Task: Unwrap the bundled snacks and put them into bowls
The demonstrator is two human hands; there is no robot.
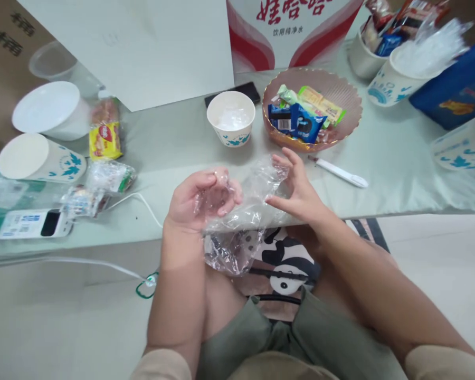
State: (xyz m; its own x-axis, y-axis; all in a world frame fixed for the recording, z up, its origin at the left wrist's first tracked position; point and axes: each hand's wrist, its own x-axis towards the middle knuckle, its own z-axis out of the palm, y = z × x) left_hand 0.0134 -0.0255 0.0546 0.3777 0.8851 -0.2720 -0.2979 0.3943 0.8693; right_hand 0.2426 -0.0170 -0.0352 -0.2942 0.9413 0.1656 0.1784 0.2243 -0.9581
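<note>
Thin, crinkled clear plastic film (257, 203) stretches between my two hands and hangs below the table's front edge; whether it is a bag or a glove I cannot tell. My left hand (206, 198) has its fingers curled, with the film bunched in and around them. On the other side, my right hand (298, 192) holds its thumb and fingers apart, and the film's edge lies against its fingertips. Just beyond the hands stands a white paper cup (231, 119) with blue leaf prints and some clear plastic inside.
A pink scalloped bowl (275, 87) holds wrapped snacks. Near it lie a white-handled knife or peeler (342, 173) and a black phone (249, 92). Paper cups (396, 79) stand at right. Leftward are a tipped paper cup (43, 158), snack packets (105, 140) and a white device (34, 224).
</note>
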